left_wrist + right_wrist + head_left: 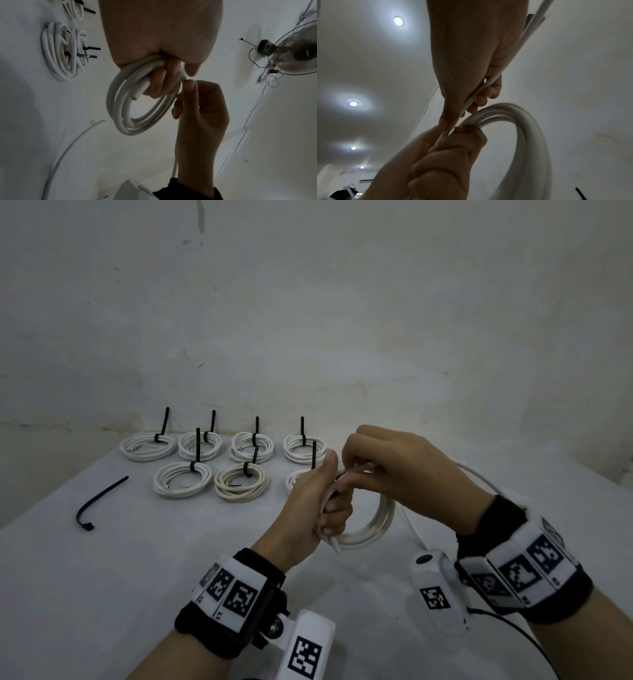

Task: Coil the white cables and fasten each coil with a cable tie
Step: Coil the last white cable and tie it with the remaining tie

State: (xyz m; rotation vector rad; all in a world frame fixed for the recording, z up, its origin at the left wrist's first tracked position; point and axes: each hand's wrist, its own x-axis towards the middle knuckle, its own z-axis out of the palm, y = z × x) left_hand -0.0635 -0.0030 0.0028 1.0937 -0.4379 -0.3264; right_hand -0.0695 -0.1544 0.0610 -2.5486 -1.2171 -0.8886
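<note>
My left hand (329,508) grips a partly wound coil of white cable (371,534) above the white table (137,577), fingers curled through the loops. My right hand (370,470) pinches the free strand just over the coil's top, beside my left thumb. The uncoiled tail (474,471) trails off to the right behind that hand. In the left wrist view, the coil (123,108) hangs from my left fingers (161,83), with the cable's cut end poking out. In the right wrist view, the strand (513,54) runs through my right hand down to the coil (530,128).
Several finished coils (148,446), each bound with a black tie, lie in two rows at the back of the table; one is partly hidden behind my left hand. A loose black cable tie (102,495) lies at the left. A fan (300,51) hangs on the wall.
</note>
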